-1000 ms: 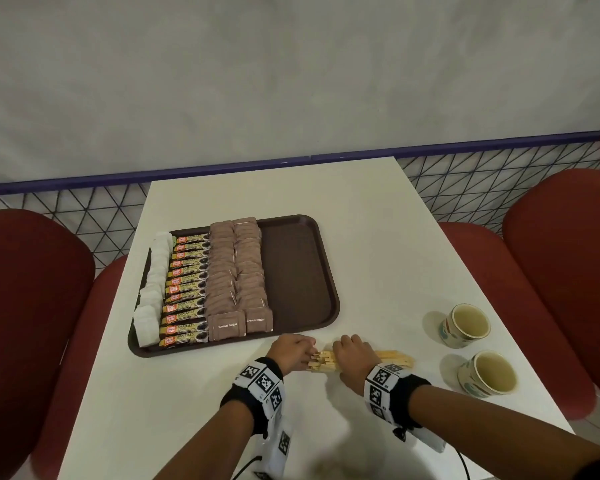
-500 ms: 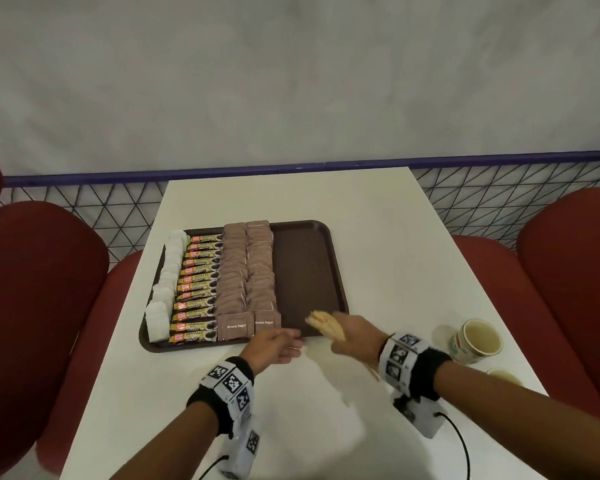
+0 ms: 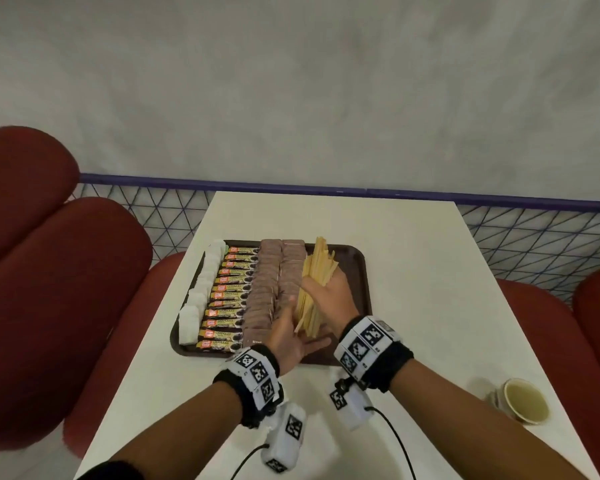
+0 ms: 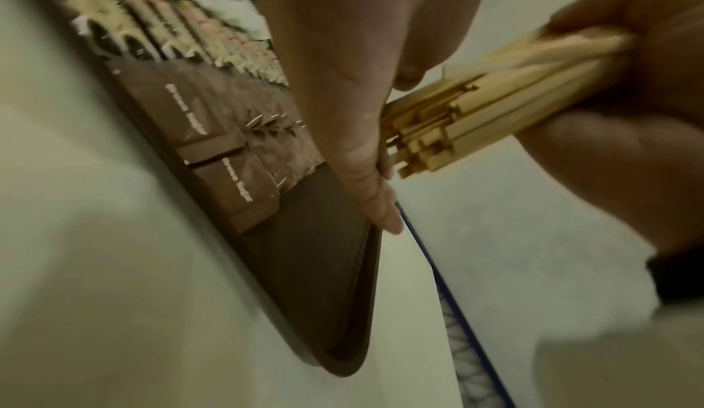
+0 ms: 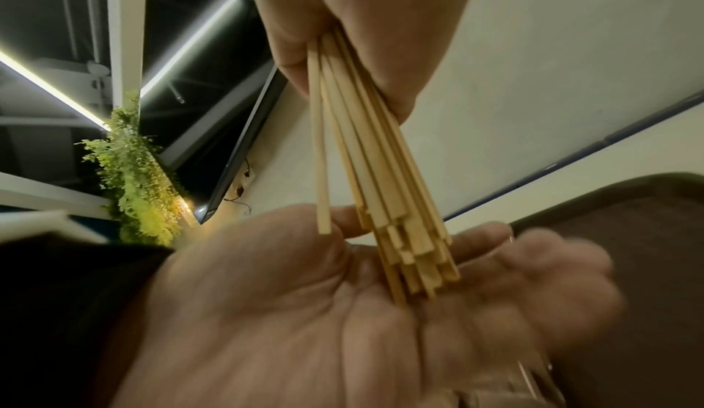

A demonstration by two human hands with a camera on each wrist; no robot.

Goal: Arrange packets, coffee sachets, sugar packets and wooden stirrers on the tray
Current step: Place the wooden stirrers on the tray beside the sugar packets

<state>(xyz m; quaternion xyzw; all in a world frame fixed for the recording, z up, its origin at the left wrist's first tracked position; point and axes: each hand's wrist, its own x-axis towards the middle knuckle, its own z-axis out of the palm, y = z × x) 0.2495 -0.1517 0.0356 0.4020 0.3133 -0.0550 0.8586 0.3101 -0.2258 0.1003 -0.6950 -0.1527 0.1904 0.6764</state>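
From the head cam, your right hand (image 3: 329, 299) has its fingers wrapped round a fat bundle of wooden stirrers (image 3: 314, 282), held above the bare right part of the brown tray (image 3: 359, 271), with the far ends fanning out toward the tray's far edge. Your left hand (image 3: 291, 337) is flat and relaxed, palm up against the near ends of the bundle, holding nothing. On the tray, from the left edge: white sugar packets (image 3: 201, 296), a row of coffee sachets (image 3: 231, 299), then two rows of brown sugar packets (image 3: 271, 289). A paper cup (image 3: 525, 400) sits near the tabletop's near right corner. Left wrist cam: stirrer ends (image 4: 438, 131) butt against your straight left fingers (image 4: 366, 179), with your right hand (image 4: 655, 98) clamped round them; "Brown Sugar" packets (image 4: 213, 125) lie at the tray's (image 4: 324, 279) near edge. Right wrist cam: the stirrers (image 5: 377, 173) run from your right fist (image 5: 366, 32) down onto your left palm (image 5: 343, 324), a bit blurred, with the tray (image 5: 628, 249) at the right.
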